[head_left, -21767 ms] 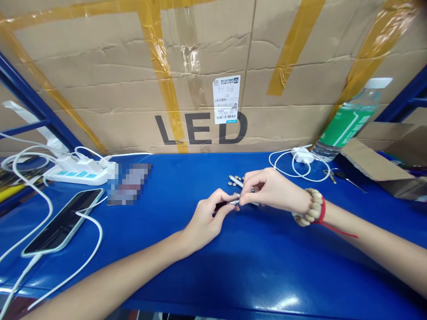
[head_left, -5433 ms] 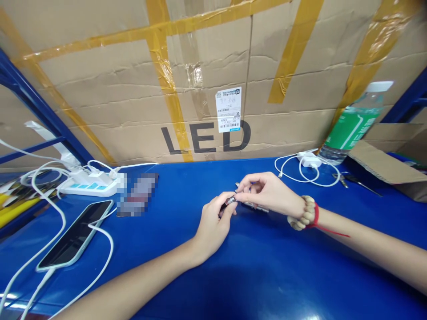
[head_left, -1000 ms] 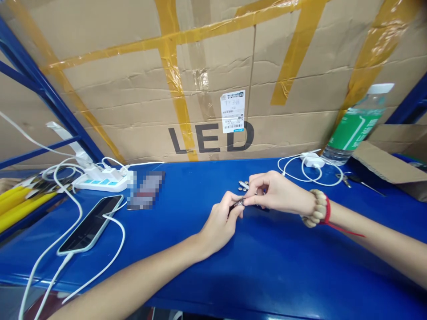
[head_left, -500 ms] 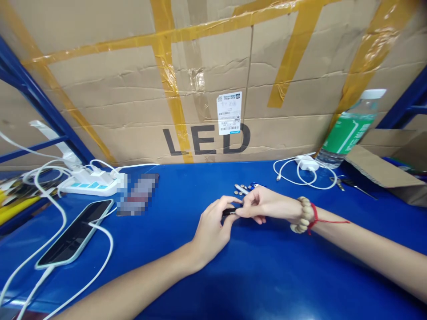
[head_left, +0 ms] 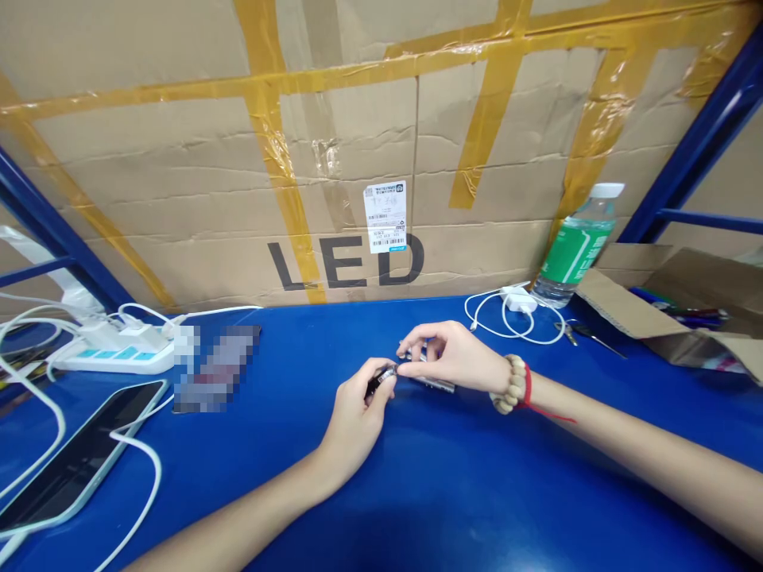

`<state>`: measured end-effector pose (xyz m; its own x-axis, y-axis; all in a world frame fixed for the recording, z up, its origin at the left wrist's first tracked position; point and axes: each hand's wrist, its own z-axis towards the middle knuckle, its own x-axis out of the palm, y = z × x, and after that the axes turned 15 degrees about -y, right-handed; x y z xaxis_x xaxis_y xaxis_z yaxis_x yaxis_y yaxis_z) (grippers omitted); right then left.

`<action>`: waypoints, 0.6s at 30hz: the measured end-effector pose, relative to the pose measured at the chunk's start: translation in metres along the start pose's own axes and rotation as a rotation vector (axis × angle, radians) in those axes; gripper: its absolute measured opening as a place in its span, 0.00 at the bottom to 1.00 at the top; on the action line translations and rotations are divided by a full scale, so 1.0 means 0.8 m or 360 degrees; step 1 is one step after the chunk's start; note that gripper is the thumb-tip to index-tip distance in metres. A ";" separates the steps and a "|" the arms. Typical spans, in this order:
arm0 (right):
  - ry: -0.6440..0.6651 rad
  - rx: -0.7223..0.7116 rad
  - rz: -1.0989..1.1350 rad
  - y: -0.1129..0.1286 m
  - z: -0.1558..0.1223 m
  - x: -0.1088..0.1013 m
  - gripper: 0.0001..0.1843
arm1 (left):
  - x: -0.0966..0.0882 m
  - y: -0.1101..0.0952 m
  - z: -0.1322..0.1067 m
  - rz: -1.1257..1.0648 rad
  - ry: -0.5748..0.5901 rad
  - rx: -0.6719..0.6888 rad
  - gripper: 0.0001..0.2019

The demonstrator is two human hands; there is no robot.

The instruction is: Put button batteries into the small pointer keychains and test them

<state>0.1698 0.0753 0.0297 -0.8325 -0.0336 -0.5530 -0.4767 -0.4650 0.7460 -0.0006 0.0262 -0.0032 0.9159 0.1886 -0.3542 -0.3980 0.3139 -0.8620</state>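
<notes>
Between the thumb and fingers of my left hand (head_left: pixel 351 421) is a small dark object (head_left: pixel 380 380) with a shiny end. Fingers hide much of it, so its kind cannot be made out. My right hand (head_left: pixel 458 356) is just to the right, its index finger lifted away from the thumb. That thumb's tip reaches the shiny end of the dark object. Below the right hand lies a silvery, narrow item (head_left: pixel 439 385), partly covered. Small round metal pieces (head_left: pixel 406 357) show between the right fingers, mostly hidden.
Behind the blue table (head_left: pixel 477 492) stands a large taped carton (head_left: pixel 226 191). On the left are a phone (head_left: pixel 83 453), a power strip (head_left: pixel 119 357) and white cables. At right are a charger (head_left: pixel 520 299), a water bottle (head_left: pixel 575 250), keys (head_left: pixel 567 332) and an open box (head_left: pixel 661 302).
The view has shifted, moving the background left. My right index finger has lifted from its pinch at the dark object, and the hand is more spread. My left hand keeps its hold.
</notes>
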 end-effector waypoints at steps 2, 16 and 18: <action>-0.0024 -0.0100 -0.0003 0.000 0.001 -0.001 0.15 | 0.000 0.000 0.000 -0.0008 0.0009 0.0009 0.08; 0.0008 -0.0136 0.0068 0.011 -0.005 0.001 0.15 | 0.000 -0.002 -0.004 0.0054 -0.0011 0.0071 0.07; 0.0015 -0.0142 0.0092 0.014 -0.005 0.000 0.15 | 0.000 -0.003 -0.005 0.0071 -0.0004 0.0103 0.08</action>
<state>0.1656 0.0667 0.0366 -0.8550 -0.0707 -0.5138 -0.4007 -0.5389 0.7410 0.0002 0.0219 -0.0028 0.8971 0.2061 -0.3909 -0.4411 0.3647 -0.8200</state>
